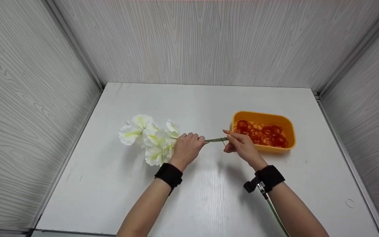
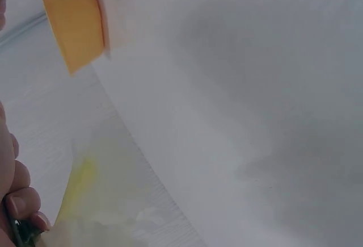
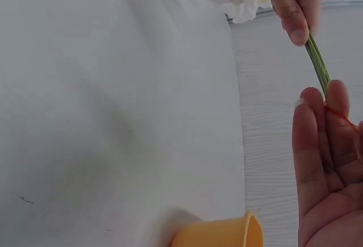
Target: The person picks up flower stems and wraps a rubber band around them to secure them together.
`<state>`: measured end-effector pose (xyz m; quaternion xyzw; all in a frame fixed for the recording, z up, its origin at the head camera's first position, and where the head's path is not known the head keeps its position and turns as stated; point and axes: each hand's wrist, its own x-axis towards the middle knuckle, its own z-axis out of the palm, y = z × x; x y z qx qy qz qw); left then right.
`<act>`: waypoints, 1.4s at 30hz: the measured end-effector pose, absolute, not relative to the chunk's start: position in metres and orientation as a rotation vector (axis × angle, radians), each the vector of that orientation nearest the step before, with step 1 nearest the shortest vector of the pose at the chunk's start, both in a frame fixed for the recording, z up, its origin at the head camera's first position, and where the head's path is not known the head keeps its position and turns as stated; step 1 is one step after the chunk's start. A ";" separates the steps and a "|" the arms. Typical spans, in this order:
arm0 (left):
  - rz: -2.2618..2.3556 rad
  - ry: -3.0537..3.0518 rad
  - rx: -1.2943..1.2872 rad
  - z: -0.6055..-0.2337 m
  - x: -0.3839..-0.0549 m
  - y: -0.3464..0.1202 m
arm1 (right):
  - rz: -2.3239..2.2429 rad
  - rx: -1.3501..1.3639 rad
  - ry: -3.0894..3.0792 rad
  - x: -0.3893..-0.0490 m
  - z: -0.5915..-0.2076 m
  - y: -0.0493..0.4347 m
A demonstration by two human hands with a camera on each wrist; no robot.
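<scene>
My left hand [image 1: 187, 147] grips the green stems [image 1: 216, 140] of a bunch of white artificial flowers [image 1: 156, 141], just below the blooms. The blooms, with yellow-green centres, point to the left. At the stems' free end, my right hand [image 1: 243, 148] holds a thin red rubber band [image 3: 340, 114]. In the right wrist view this band runs taut from the stems across the fingers [image 3: 306, 139]. Part of the left hand and a blurred petal [image 2: 85, 173] show in the left wrist view.
Right behind my right hand stands a yellow-orange plastic box [image 1: 271, 149] with many red rubber bands [image 1: 262, 135] inside. A thin ring [image 1: 350, 207] lies on the white table [image 1: 206, 197] at the right. Wood-grain panels [image 1: 189, 42] enclose the back and sides.
</scene>
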<state>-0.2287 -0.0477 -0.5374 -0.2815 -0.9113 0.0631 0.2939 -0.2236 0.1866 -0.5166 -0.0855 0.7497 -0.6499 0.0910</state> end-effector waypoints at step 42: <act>0.021 -2.623 -0.500 -0.540 -0.224 -0.039 | -1.429 -1.154 2.783 -0.192 -0.545 0.173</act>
